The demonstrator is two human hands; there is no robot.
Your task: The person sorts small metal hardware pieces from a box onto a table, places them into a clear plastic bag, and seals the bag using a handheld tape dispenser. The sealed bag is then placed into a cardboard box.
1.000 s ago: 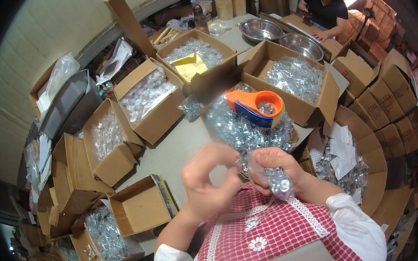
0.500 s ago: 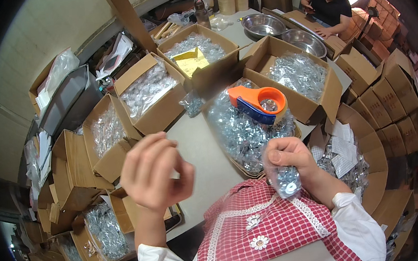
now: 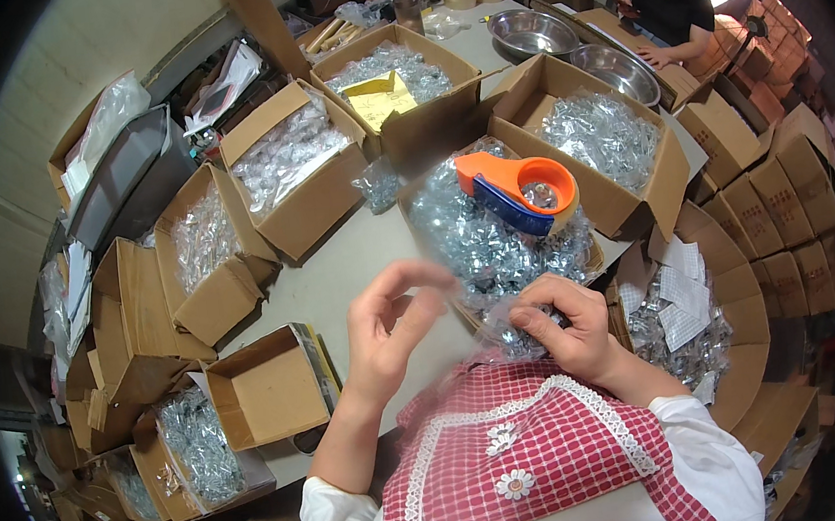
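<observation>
Left hand point(image 3: 391, 325): raised from the lower edge on a bare forearm, palm turned inward, fingers point(image 3: 417, 279) loosely curled and spread, gripping nothing. Right hand point(image 3: 562, 325): held close before the chest, fingers bent down in a pinch; white sleeve at the elbow.

The scoop point(image 3: 516, 188) was orange with a blue handle. The apron point(image 3: 537, 460) showed a red-and-white check with white lace trim and daisy motifs. Cartons point(image 3: 300, 186) were brown; their packets point(image 3: 481, 239) appeared clear and silvery. The sleeves point(image 3: 701, 434) were white.
</observation>
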